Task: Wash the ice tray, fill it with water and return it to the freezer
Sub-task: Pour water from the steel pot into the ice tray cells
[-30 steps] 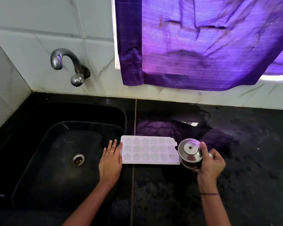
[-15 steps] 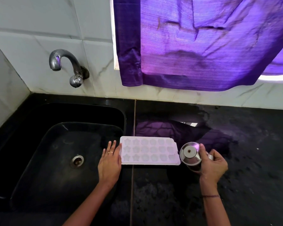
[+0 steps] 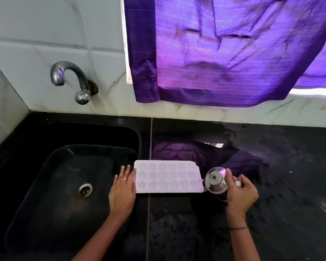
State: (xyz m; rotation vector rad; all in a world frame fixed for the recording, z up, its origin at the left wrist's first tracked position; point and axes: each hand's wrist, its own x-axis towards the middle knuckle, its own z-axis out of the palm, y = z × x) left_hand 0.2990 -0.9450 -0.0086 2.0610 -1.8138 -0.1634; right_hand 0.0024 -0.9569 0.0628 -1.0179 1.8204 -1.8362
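Beside the sink (image 3: 45, 185), our left hand (image 3: 122, 194) rests flat, steadying the ice tray (image 3: 167, 176); our right hand (image 3: 240, 193) has tipped its gripped steel jug (image 3: 215, 182) further, starting the fill

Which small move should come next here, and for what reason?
Probably tip the steel jug in the right hand further over the ice tray: its spout sits at the tray's right edge, and the left hand steadies the other end.
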